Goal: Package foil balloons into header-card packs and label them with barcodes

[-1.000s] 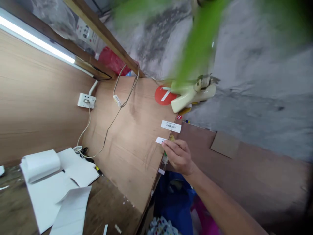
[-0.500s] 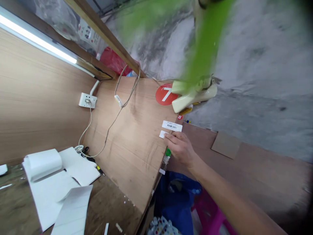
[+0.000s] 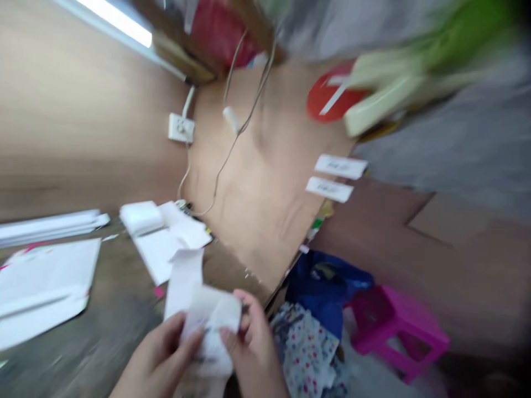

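Low in the picture, both hands pinch a small white piece of paper, blurred, with faint dark print on it. My left hand grips its left side between thumb and fingers. On the right side, my right hand has its thumb on the front face and its fingers curled behind. A longer white paper strip lies just beyond the hands on the work table. Two white labels, an upper label and a lower label, sit one above the other at the wooden panel's edge.
The wooden panel bears a red number sticker, with a loose cable across it. White papers and a paper pad lie on the table. A pink stool and dotted fabric are at the lower right.
My right hand has left the panel's edge, where a second full label now shows below the first. Both hands now hold paper over the table, and the view has shifted left and down.
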The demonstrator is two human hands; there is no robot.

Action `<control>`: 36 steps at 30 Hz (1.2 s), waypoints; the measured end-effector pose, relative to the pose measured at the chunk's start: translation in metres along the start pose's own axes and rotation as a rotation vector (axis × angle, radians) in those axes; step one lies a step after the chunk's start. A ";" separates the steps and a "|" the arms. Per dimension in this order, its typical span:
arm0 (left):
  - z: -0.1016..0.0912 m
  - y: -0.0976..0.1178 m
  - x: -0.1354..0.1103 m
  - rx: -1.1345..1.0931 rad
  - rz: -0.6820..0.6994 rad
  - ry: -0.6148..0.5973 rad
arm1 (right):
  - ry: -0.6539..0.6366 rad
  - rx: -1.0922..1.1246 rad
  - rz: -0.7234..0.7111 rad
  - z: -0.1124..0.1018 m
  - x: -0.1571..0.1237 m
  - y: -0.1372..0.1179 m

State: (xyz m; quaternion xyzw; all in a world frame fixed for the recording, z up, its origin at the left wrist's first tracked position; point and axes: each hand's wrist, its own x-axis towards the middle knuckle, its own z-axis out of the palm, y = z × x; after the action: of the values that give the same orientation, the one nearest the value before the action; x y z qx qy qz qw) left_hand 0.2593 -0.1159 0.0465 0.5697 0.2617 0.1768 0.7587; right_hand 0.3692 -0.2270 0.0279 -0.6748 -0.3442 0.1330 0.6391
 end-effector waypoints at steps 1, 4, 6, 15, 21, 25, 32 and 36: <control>0.000 -0.001 0.000 -0.026 -0.011 -0.041 | 0.008 0.125 0.117 0.010 -0.004 0.005; -0.005 -0.007 -0.002 -0.118 -0.110 -0.146 | -0.002 0.261 0.241 0.020 0.001 0.011; -0.009 -0.011 -0.005 -0.166 -0.141 -0.147 | -0.038 0.149 0.174 0.014 0.009 0.011; -0.021 -0.022 -0.006 0.001 -0.029 -0.089 | -0.370 -0.497 -0.548 0.000 0.021 -0.002; -0.024 -0.028 -0.006 0.135 0.022 -0.140 | -0.307 -0.468 -0.464 0.011 0.012 0.009; -0.024 -0.033 -0.007 0.294 0.092 -0.089 | -0.253 -0.590 -0.602 0.013 0.008 0.010; -0.025 -0.032 -0.008 0.239 0.077 -0.137 | -0.388 -0.429 -0.338 0.009 0.012 0.008; -0.024 -0.035 -0.010 0.238 0.030 -0.104 | -0.372 -0.411 -0.290 0.010 0.009 0.008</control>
State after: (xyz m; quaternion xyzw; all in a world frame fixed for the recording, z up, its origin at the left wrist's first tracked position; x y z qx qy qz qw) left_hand 0.2361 -0.1131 0.0100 0.6679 0.2324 0.1262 0.6957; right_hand 0.3720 -0.2129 0.0211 -0.6977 -0.5676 0.0895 0.4277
